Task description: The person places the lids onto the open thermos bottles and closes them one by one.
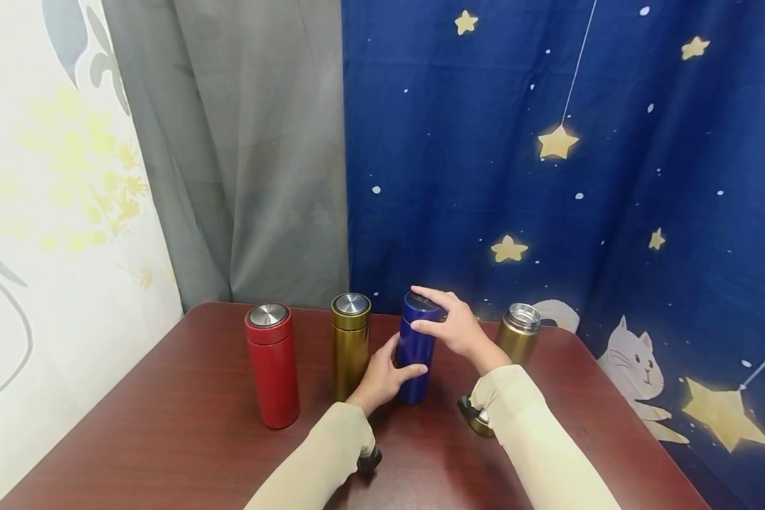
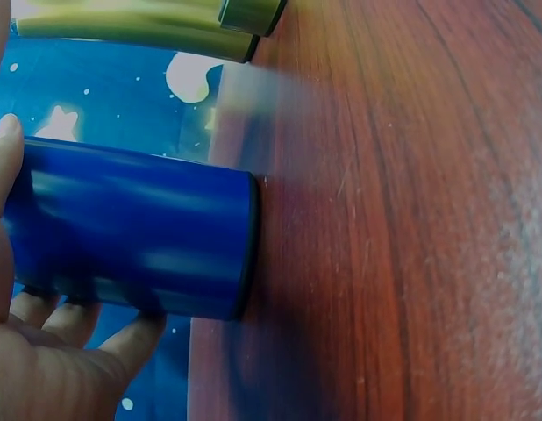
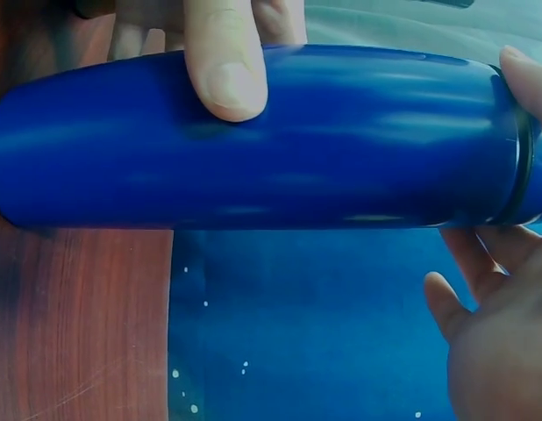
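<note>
A blue thermos (image 1: 414, 354) stands upright on the table, its dark-topped lid (image 1: 422, 303) on. Its body is held low by my left hand (image 1: 382, 375), thumb on the near side and fingers round the left and far side. My right hand (image 1: 455, 327) grips the lid from above and the right. In the right wrist view a dark seam rings the thermos (image 3: 367, 140) just below those fingers. To the left stand a gold thermos (image 1: 350, 347) and a red thermos (image 1: 273, 375), both lidded. An uncapped gold thermos (image 1: 518, 336) stands behind my right forearm.
A gold lid (image 1: 481, 426) lies on the table, partly hidden by my right sleeve. The dark red wooden table (image 1: 166, 425) ends at the back against grey and blue star-patterned curtains (image 1: 452, 177).
</note>
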Action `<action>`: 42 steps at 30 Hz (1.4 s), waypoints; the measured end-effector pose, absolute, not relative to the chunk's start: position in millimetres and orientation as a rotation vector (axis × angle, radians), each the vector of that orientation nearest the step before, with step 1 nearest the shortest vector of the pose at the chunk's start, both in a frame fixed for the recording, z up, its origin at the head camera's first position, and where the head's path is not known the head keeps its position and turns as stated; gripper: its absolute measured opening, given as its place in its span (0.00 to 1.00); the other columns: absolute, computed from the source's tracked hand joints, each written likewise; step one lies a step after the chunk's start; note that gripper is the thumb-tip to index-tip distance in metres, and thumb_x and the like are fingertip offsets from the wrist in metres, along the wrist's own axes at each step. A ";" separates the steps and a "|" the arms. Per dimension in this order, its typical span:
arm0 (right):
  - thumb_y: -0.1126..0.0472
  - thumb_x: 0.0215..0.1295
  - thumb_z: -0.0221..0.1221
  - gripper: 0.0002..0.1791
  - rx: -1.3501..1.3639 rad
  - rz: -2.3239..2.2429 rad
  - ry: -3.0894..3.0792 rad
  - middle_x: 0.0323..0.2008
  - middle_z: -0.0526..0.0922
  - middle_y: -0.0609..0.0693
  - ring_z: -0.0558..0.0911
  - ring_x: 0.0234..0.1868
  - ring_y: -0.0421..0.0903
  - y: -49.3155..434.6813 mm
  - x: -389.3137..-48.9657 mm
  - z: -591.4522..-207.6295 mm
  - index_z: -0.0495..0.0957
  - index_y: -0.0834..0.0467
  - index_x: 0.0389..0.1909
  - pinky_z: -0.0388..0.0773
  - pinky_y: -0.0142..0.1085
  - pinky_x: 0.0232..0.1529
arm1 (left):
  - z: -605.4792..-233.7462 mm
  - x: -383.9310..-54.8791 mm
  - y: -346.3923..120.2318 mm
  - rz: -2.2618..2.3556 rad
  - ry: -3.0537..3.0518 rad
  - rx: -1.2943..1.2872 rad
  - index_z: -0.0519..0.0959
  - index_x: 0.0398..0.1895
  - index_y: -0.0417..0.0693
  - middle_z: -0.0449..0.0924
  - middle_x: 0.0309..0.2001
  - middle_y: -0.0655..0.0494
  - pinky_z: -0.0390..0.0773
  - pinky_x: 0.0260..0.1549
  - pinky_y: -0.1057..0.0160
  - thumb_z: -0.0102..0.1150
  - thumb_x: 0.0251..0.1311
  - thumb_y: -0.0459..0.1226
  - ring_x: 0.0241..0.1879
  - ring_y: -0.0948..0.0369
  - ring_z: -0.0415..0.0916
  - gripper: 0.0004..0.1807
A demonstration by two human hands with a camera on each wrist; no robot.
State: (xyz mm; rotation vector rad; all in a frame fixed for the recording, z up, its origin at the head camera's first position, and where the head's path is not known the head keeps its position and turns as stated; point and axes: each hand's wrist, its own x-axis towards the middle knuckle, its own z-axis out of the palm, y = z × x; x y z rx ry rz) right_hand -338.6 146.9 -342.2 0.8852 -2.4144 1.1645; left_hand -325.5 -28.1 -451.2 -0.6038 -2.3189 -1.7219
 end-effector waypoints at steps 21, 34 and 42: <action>0.39 0.47 0.72 0.36 0.569 0.833 -2.236 0.46 0.77 0.52 0.69 0.48 0.50 120.6 -339.3 -352.1 0.76 0.56 0.52 0.66 0.48 0.50 | -450.3 -325.3 -27.1 -1.705 -2.273 -0.641 0.65 0.68 0.46 0.78 0.56 0.50 0.77 0.52 0.52 0.70 0.56 0.43 0.52 0.53 0.78 0.37; 0.56 0.61 0.66 0.30 0.819 1.316 -2.262 0.60 0.74 0.55 0.76 0.55 0.56 131.4 -335.8 -355.5 0.71 0.50 0.64 0.77 0.53 0.50 | -450.8 -326.7 -27.2 -1.694 -2.288 -0.624 0.64 0.69 0.48 0.76 0.58 0.49 0.75 0.53 0.48 0.69 0.57 0.45 0.54 0.52 0.77 0.39; 0.62 0.62 0.64 0.31 0.992 1.452 -2.287 0.64 0.71 0.58 0.74 0.59 0.59 146.1 -337.8 -352.6 0.69 0.55 0.67 0.73 0.58 0.55 | -451.3 -324.3 -28.7 -1.724 -2.328 -0.602 0.62 0.71 0.49 0.75 0.60 0.49 0.74 0.55 0.48 0.69 0.56 0.48 0.56 0.51 0.75 0.41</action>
